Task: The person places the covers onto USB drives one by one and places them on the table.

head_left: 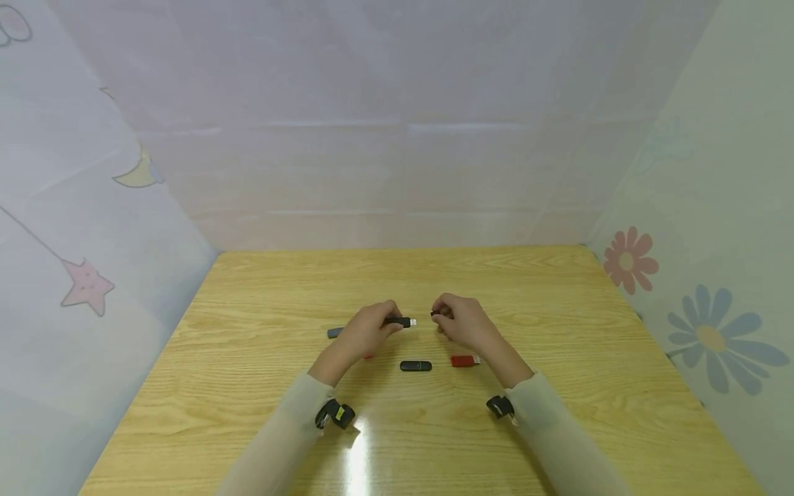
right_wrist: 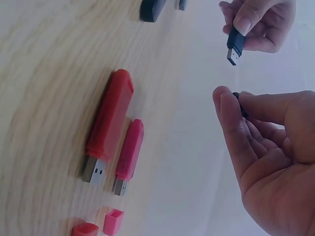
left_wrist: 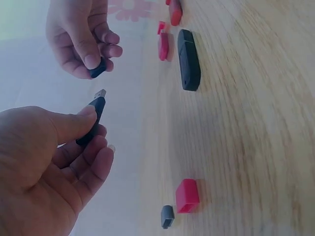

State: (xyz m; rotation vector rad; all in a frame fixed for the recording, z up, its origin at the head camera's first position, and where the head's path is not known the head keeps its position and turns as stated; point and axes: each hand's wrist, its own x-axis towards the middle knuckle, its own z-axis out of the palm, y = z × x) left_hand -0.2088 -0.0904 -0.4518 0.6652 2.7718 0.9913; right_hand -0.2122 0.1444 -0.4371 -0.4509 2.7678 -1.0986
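Between thumb and fingers my left hand (head_left: 366, 331) pinches a black USB stick (head_left: 398, 322), its bare metal plug pointing right toward the other hand. Opposite it, my right hand (head_left: 464, 322) holds a small black cap (left_wrist: 98, 68) at its fingertips. A short gap separates the plug from the cap, and both are held above the wooden table (head_left: 558, 289). In the right wrist view most of the cap is hidden by the thumb and forefinger.
A capped black USB stick (head_left: 415, 366) lies in front of the hands. Near the right forearm are an uncapped red stick (right_wrist: 110, 115), a pink stick (right_wrist: 130, 150), a red cap (right_wrist: 85, 229) and a pink cap (right_wrist: 113, 222). A grey piece (head_left: 335, 332) lies left.
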